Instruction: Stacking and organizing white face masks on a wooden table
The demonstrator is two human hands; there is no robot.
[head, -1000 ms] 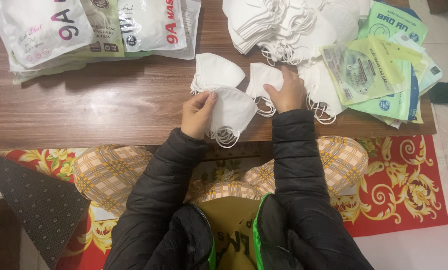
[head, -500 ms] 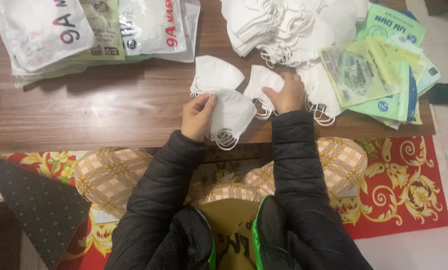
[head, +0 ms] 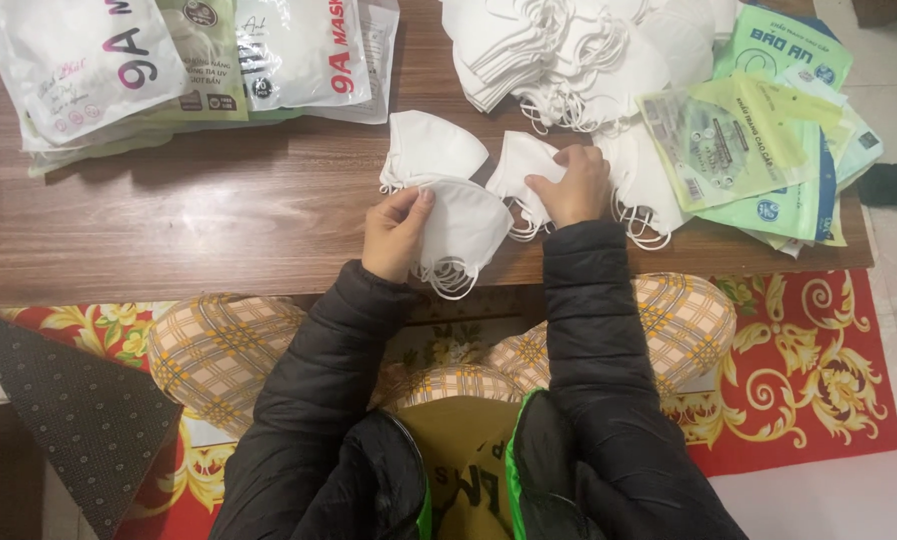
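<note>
Nearest me, at six o'clock, I see the black jacket sleeves (head: 589, 400) reaching up over checked trousers (head: 219, 345) and a red patterned rug (head: 809, 380), with a dark dotted mat (head: 59, 400) at eight o'clock.

My left hand (head: 394, 235) sits near the front edge of the wooden table (head: 169, 230), fingers pinched on the left edge of a small stack of white folded masks (head: 464, 225); their ear loops hang off the stack toward me. At about one o'clock from it, my right hand (head: 569, 185) is curled down on another white mask (head: 524, 170), thumb and fingers gripping its fold. The two held masks lie just beside each other, and a third loose mask (head: 429, 150) rests touching them at eleven o'clock of the stack.

Farther on, at twelve to one o'clock, a big heap of white masks (head: 559, 50) crowds the far edge, its loops spilling right up to my right hand. At two o'clock, green and yellow packets (head: 759, 140) overlap the heap and hang over the table's right end. At ten o'clock, well apart from both hands, lies a pile of filled white mask bags (head: 169, 60).
</note>
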